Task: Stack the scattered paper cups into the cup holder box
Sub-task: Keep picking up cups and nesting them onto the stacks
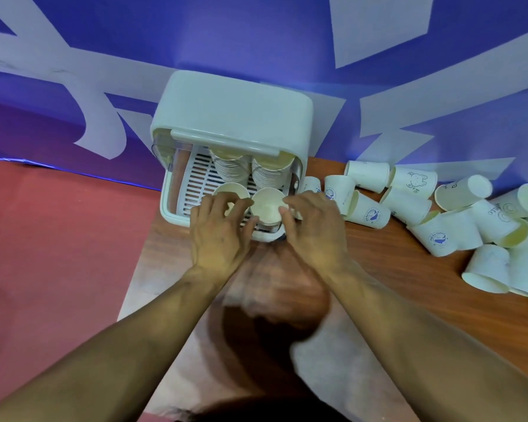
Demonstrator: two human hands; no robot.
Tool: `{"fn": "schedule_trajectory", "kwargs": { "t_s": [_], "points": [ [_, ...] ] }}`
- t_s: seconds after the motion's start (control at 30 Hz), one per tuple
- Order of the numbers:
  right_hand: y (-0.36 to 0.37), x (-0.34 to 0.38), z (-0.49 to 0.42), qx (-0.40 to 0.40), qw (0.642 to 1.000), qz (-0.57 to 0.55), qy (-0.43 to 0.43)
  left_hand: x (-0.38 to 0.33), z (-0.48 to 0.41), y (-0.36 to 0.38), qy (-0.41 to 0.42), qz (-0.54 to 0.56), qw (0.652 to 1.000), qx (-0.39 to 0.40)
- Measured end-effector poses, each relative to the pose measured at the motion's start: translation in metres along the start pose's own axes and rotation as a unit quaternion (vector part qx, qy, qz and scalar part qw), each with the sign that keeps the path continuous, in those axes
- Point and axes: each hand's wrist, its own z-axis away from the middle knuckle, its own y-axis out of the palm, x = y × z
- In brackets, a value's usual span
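Note:
The white cup holder box stands on the wooden table with its front flap raised. Two tall stacks of paper cups lie inside at the back on a slatted tray. At the front of the tray sit two more cups, one on the left and one in the middle. My left hand and my right hand flank the middle cup, with fingertips of both curled against its rim and sides. The left hand's fingers also overlap the left cup. Scattered cups lie to the right.
The scattered cups lie tipped in a heap along the table's right side, reaching the frame edge. A blue and white wall rises right behind the box. Red floor shows left of the table edge.

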Motion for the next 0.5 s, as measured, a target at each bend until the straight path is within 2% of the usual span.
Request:
{"fn": "schedule_trajectory", "kwargs": {
  "t_s": [0.1, 0.17, 0.3, 0.4, 0.5],
  "points": [
    [-0.017, -0.031, -0.001, -0.027, 0.998, -0.010, 0.056, -0.045, 0.001, 0.002, 0.027, 0.054, 0.997, 0.040],
    [-0.026, -0.053, -0.004, -0.007, 0.995, 0.000, 0.097, -0.079, 0.002, 0.004, 0.022, 0.068, 0.992, 0.106],
    [-0.038, -0.093, -0.016, 0.079, 0.988, 0.033, 0.131, -0.126, -0.010, 0.032, -0.098, 0.134, 0.956, 0.243],
    [-0.039, -0.114, -0.029, 0.131, 0.983, 0.035, 0.125, -0.143, -0.022, 0.061, -0.147, 0.160, 0.938, 0.270],
    [-0.033, -0.124, -0.041, 0.152, 0.983, 0.048, 0.096, -0.149, -0.029, 0.083, -0.192, 0.135, 0.935, 0.265]
  ]
}}
